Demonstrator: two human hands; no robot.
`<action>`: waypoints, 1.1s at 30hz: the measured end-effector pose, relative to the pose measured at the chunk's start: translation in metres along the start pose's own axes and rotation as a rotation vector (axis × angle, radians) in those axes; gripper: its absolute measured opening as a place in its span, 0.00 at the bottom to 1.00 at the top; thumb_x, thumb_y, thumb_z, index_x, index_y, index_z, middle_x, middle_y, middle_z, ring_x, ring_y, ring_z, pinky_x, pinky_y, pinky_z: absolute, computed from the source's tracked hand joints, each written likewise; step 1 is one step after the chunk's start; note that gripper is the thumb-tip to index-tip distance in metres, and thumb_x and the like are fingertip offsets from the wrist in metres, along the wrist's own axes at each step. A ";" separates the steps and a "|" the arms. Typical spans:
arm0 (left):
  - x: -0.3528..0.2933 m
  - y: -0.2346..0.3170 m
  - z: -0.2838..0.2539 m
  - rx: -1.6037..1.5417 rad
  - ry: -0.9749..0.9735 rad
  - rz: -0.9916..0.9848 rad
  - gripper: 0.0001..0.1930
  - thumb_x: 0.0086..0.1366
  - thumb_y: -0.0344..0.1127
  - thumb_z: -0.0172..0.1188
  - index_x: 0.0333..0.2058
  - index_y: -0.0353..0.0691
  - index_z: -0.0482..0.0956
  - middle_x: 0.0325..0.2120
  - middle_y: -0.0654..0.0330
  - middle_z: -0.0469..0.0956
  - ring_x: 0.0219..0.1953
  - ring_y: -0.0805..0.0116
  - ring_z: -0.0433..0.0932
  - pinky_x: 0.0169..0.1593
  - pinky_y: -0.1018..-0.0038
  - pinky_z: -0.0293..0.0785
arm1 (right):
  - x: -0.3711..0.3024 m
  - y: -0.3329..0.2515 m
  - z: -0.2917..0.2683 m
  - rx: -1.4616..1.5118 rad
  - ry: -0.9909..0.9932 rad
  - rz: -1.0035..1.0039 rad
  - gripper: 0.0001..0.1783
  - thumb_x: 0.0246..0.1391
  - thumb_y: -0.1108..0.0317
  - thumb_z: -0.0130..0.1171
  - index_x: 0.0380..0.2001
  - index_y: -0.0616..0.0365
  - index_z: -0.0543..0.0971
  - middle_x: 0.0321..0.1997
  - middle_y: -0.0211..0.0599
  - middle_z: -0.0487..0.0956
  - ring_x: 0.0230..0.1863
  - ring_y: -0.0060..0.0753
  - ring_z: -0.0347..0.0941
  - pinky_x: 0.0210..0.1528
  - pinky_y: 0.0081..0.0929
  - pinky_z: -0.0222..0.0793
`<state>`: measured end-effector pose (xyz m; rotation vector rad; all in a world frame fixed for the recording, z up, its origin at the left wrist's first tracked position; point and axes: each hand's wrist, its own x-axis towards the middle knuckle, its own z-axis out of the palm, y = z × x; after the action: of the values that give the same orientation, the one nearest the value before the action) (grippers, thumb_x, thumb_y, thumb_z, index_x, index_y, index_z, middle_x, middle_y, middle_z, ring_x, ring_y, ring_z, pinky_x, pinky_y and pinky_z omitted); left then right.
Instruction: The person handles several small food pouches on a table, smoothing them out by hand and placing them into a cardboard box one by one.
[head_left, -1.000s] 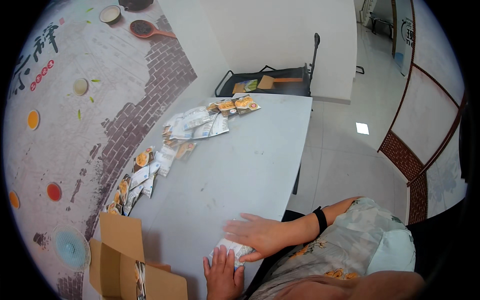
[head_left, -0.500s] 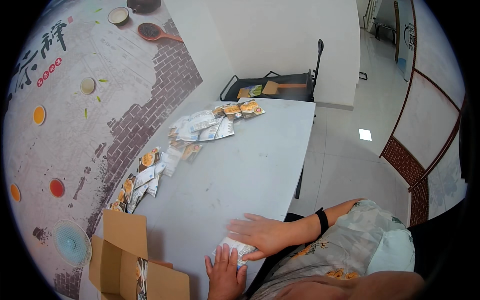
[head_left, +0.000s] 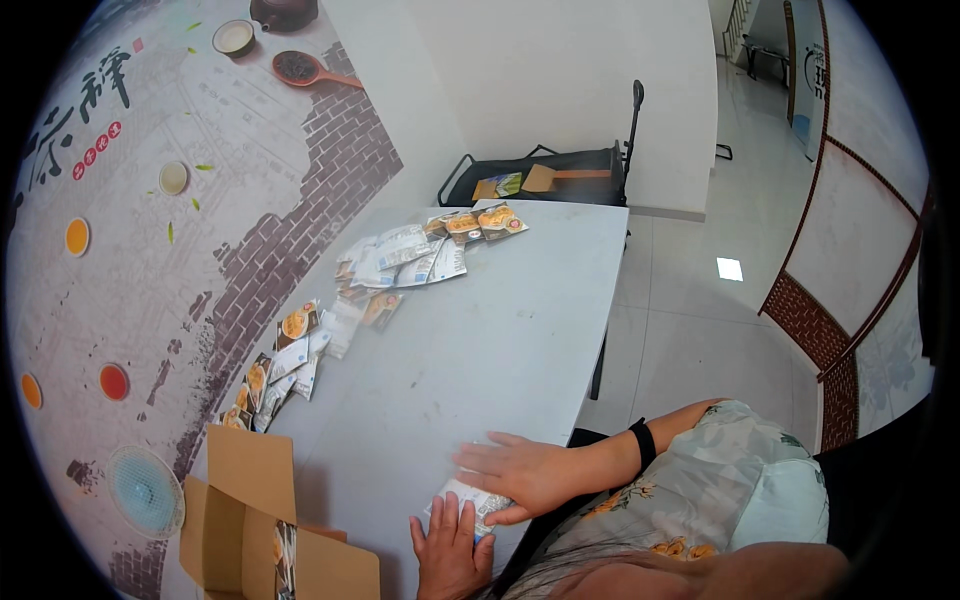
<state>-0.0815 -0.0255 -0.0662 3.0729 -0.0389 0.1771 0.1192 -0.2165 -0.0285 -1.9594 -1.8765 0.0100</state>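
Note:
A small white printed packet (head_left: 464, 497) lies flat on the table near its front edge. My left hand (head_left: 452, 550) rests on the packet's near side, fingers stretched out and slightly spread. From the right, my right hand (head_left: 515, 475) lies across the packet's far side with its palm down and fingers extended; the fingertips are a little blurred. Both hands cover much of the packet. To the left of them stands an open cardboard box (head_left: 335, 568) with several packets (head_left: 285, 560) upright inside.
Loose packets lie along the table's left side (head_left: 297, 355), and another pile (head_left: 405, 250) sits at the far end. Beyond the table (head_left: 480, 350) is a black folding cart (head_left: 590, 165) holding cardboard. A printed wall (head_left: 270, 170) borders the left; a panelled screen (head_left: 850, 240) stands right.
Hardly anything differs. Both hands stay flat on the packet, and the view has shifted very slightly.

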 end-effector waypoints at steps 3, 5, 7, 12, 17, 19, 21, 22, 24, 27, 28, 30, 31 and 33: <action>0.002 0.005 -0.015 -0.039 -0.044 0.003 0.36 0.74 0.56 0.44 0.76 0.47 0.56 0.78 0.53 0.52 0.80 0.55 0.49 0.76 0.36 0.39 | -0.001 0.001 0.000 -0.008 -0.002 0.007 0.44 0.67 0.41 0.51 0.73 0.67 0.63 0.79 0.59 0.58 0.82 0.56 0.50 0.77 0.61 0.50; 0.000 0.006 -0.015 -0.012 -0.038 0.002 0.38 0.74 0.58 0.45 0.76 0.46 0.55 0.78 0.52 0.52 0.80 0.55 0.48 0.77 0.37 0.39 | 0.000 0.000 -0.001 -0.006 -0.005 0.000 0.44 0.68 0.40 0.51 0.73 0.66 0.63 0.79 0.60 0.58 0.82 0.56 0.50 0.77 0.61 0.50; -0.002 0.005 -0.012 0.021 -0.041 0.002 0.39 0.73 0.59 0.45 0.76 0.46 0.54 0.78 0.52 0.52 0.81 0.55 0.48 0.77 0.38 0.38 | 0.000 -0.001 -0.002 -0.001 -0.010 0.002 0.44 0.68 0.40 0.51 0.73 0.66 0.63 0.79 0.60 0.58 0.82 0.56 0.50 0.77 0.61 0.50; 0.002 0.003 -0.009 0.018 -0.058 -0.013 0.39 0.72 0.60 0.47 0.76 0.48 0.56 0.78 0.55 0.53 0.80 0.56 0.50 0.77 0.38 0.39 | -0.002 0.000 -0.001 0.003 0.013 0.002 0.44 0.68 0.40 0.51 0.72 0.66 0.64 0.79 0.60 0.59 0.82 0.57 0.50 0.77 0.61 0.50; 0.002 0.004 -0.013 -0.012 -0.025 -0.012 0.38 0.73 0.58 0.49 0.76 0.49 0.59 0.78 0.57 0.54 0.80 0.57 0.51 0.76 0.38 0.41 | -0.001 0.002 0.001 0.003 0.015 -0.003 0.44 0.68 0.40 0.51 0.72 0.67 0.65 0.79 0.60 0.59 0.82 0.57 0.51 0.77 0.61 0.51; 0.001 0.003 -0.013 -0.015 0.009 0.012 0.38 0.73 0.58 0.51 0.76 0.49 0.59 0.78 0.57 0.54 0.80 0.57 0.51 0.76 0.38 0.41 | 0.000 0.001 0.001 0.003 0.017 -0.006 0.44 0.67 0.40 0.51 0.71 0.67 0.65 0.79 0.60 0.59 0.82 0.57 0.51 0.77 0.60 0.51; -0.001 0.003 -0.016 -0.035 0.019 0.006 0.39 0.72 0.58 0.53 0.76 0.49 0.58 0.78 0.57 0.54 0.80 0.57 0.51 0.76 0.38 0.41 | 0.002 0.000 -0.001 0.004 0.008 -0.005 0.44 0.68 0.40 0.51 0.71 0.67 0.65 0.79 0.60 0.59 0.82 0.56 0.51 0.77 0.60 0.51; -0.002 0.005 -0.016 -0.036 0.030 0.006 0.39 0.73 0.57 0.53 0.77 0.49 0.57 0.78 0.57 0.54 0.80 0.56 0.51 0.77 0.38 0.39 | 0.003 0.000 -0.003 0.004 0.000 -0.008 0.44 0.68 0.39 0.51 0.71 0.67 0.65 0.79 0.59 0.59 0.82 0.56 0.51 0.77 0.60 0.51; -0.001 0.012 -0.024 -0.043 0.050 0.001 0.40 0.73 0.57 0.54 0.77 0.50 0.55 0.78 0.58 0.53 0.80 0.56 0.50 0.77 0.38 0.36 | 0.003 -0.002 -0.003 0.014 -0.012 0.009 0.44 0.68 0.39 0.51 0.71 0.67 0.66 0.79 0.59 0.59 0.81 0.56 0.52 0.77 0.60 0.51; 0.013 0.024 -0.055 -0.138 0.002 -0.012 0.32 0.70 0.49 0.61 0.67 0.37 0.69 0.70 0.43 0.65 0.72 0.40 0.62 0.67 0.27 0.51 | 0.001 -0.002 -0.007 -0.006 -0.016 0.042 0.45 0.68 0.38 0.51 0.71 0.67 0.66 0.79 0.58 0.59 0.81 0.55 0.52 0.77 0.59 0.51; 0.014 0.026 -0.059 -0.153 -0.005 -0.013 0.33 0.69 0.49 0.61 0.67 0.38 0.69 0.70 0.43 0.65 0.73 0.41 0.62 0.69 0.28 0.50 | 0.001 -0.002 -0.006 -0.010 -0.019 0.046 0.45 0.68 0.37 0.51 0.71 0.67 0.66 0.79 0.58 0.59 0.81 0.54 0.52 0.77 0.59 0.51; 0.012 0.026 -0.059 -0.182 -0.009 -0.048 0.33 0.69 0.48 0.63 0.67 0.38 0.69 0.71 0.44 0.65 0.73 0.43 0.61 0.71 0.30 0.46 | 0.004 -0.002 -0.003 -0.013 0.007 0.033 0.45 0.66 0.37 0.54 0.70 0.66 0.68 0.78 0.58 0.61 0.80 0.54 0.55 0.77 0.59 0.50; 0.011 0.027 -0.059 -0.183 0.007 -0.041 0.33 0.69 0.48 0.63 0.67 0.39 0.70 0.71 0.45 0.65 0.73 0.43 0.62 0.71 0.30 0.47 | 0.004 -0.002 -0.005 -0.021 0.004 0.033 0.45 0.66 0.37 0.55 0.69 0.66 0.69 0.78 0.58 0.61 0.79 0.55 0.56 0.77 0.59 0.50; 0.008 0.025 -0.058 -0.188 0.082 -0.020 0.32 0.69 0.47 0.63 0.67 0.39 0.71 0.71 0.45 0.64 0.73 0.44 0.62 0.70 0.30 0.50 | 0.008 -0.006 -0.011 -0.006 0.034 0.019 0.44 0.63 0.39 0.60 0.67 0.65 0.71 0.76 0.59 0.64 0.78 0.57 0.60 0.77 0.60 0.51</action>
<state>-0.0806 -0.0473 -0.0064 2.8744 -0.0195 0.2813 0.1179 -0.2125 -0.0142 -1.9692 -1.8378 -0.0234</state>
